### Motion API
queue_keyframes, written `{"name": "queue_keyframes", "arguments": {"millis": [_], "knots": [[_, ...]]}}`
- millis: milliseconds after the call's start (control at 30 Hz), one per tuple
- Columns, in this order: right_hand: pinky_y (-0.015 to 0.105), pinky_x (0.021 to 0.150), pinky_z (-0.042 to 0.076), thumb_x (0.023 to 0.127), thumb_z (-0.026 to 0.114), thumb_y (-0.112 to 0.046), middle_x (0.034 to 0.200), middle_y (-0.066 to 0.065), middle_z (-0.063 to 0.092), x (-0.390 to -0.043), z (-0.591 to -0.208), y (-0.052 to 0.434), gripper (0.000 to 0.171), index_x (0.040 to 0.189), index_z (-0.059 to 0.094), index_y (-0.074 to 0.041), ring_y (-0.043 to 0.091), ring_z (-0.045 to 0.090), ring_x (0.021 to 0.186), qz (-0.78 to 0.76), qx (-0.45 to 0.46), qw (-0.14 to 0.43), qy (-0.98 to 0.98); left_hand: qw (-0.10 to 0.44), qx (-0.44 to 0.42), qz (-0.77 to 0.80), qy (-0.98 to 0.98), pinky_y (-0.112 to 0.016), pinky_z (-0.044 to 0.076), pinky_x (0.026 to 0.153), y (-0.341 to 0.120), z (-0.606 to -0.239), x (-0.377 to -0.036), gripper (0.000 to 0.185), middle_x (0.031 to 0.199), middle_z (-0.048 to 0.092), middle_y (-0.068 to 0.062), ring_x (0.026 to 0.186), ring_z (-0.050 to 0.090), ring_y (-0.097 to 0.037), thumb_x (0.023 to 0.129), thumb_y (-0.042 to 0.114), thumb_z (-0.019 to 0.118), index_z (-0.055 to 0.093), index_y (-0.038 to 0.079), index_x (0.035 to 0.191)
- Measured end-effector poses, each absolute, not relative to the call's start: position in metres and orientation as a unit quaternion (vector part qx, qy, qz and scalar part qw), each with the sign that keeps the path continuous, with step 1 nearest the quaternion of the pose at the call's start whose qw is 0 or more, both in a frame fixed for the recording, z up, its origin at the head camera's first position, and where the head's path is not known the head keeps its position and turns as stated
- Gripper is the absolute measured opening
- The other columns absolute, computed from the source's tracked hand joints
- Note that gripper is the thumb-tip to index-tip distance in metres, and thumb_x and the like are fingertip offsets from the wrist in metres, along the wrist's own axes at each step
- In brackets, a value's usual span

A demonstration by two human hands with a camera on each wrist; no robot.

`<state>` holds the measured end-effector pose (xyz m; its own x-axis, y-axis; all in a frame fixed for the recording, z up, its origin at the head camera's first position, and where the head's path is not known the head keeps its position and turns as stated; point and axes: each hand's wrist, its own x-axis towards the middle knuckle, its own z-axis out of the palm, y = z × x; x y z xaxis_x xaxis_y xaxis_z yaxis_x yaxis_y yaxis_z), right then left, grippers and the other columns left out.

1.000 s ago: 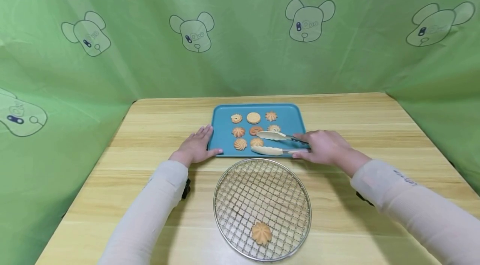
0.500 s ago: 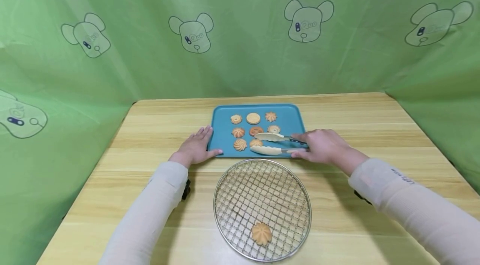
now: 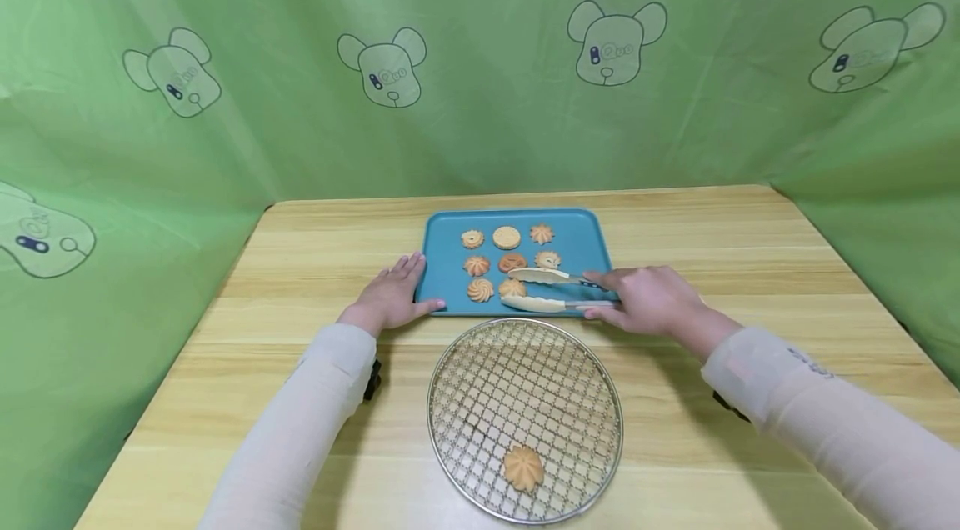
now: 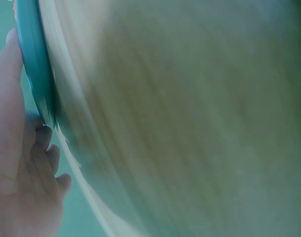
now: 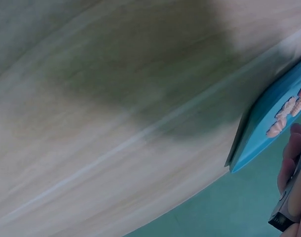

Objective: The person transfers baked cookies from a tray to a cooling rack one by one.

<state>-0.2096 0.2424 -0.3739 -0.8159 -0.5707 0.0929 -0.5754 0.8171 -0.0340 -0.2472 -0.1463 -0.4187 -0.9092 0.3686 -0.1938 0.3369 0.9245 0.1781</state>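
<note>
- While my left hand (image 3: 392,294) rests flat against the tray (image 3: 585,232) edge, my right hand (image 3: 645,301) grips the tongs (image 3: 542,288).
- Since a second ago, the tongs' spread tips have closed in around the near cookie (image 3: 513,287).

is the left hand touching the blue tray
Touching. In the head view the left hand lies against the blue tray's left edge, thumb along its near corner; the left wrist view shows the fingers meeting the rim.
</note>
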Motion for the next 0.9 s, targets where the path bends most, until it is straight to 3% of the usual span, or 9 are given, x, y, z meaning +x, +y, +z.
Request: {"name": "queue_keyframes", "arguments": {"millis": [200, 400, 733, 900], "knots": [[0.036, 0.048, 0.051, 0.085, 0.066, -0.051, 0.106, 0.017, 0.068, -0.206, -0.377, 0.246, 0.063, 0.131, 0.058, -0.009, 0.026, 0.066, 0.073, 0.033, 0.31, 0.067, -0.948, 0.111, 0.183, 0.07, 0.974, -0.046, 0.011, 0.115, -0.146, -0.418, -0.247, 0.093, 0.158, 0.005, -0.011, 0.144, 0.006, -0.028, 0.091, 0.066, 0.04, 0.008, 0.004, 0.152], [0.041, 0.053, 0.054, 0.086, 0.063, -0.053, 0.113, 0.018, 0.066, -0.203, -0.375, 0.249, 0.063, 0.134, 0.056, -0.012, 0.035, 0.066, 0.089, 0.031, 0.304, 0.073, -0.95, 0.108, 0.184, 0.072, 0.974, -0.046, 0.011, 0.115, -0.146, -0.419, -0.247, 0.093, 0.158, 0.006, -0.011, 0.144, 0.007, -0.029, 0.091, 0.066, 0.041, 0.009, 0.004, 0.152], [0.046, 0.062, 0.056, 0.083, 0.069, -0.048, 0.111, 0.018, 0.067, -0.198, -0.373, 0.255, 0.063, 0.132, 0.057, -0.011, 0.036, 0.066, 0.091, 0.035, 0.332, 0.105, -0.937, 0.11, 0.185, 0.071, 0.974, -0.046, 0.011, 0.115, -0.146, -0.418, -0.247, 0.093, 0.158, 0.006, -0.011, 0.144, 0.006, -0.029, 0.091, 0.066, 0.04, 0.009, 0.004, 0.152], [0.041, 0.058, 0.056, 0.082, 0.07, -0.048, 0.108, 0.017, 0.068, -0.196, -0.374, 0.256, 0.062, 0.131, 0.059, -0.011, 0.033, 0.068, 0.087, 0.046, 0.355, 0.122, -0.926, 0.111, 0.185, 0.071, 0.974, -0.046, 0.011, 0.115, -0.146, -0.417, -0.247, 0.093, 0.158, 0.006, -0.011, 0.144, 0.006, -0.029, 0.091, 0.066, 0.04, 0.009, 0.004, 0.152]]}}
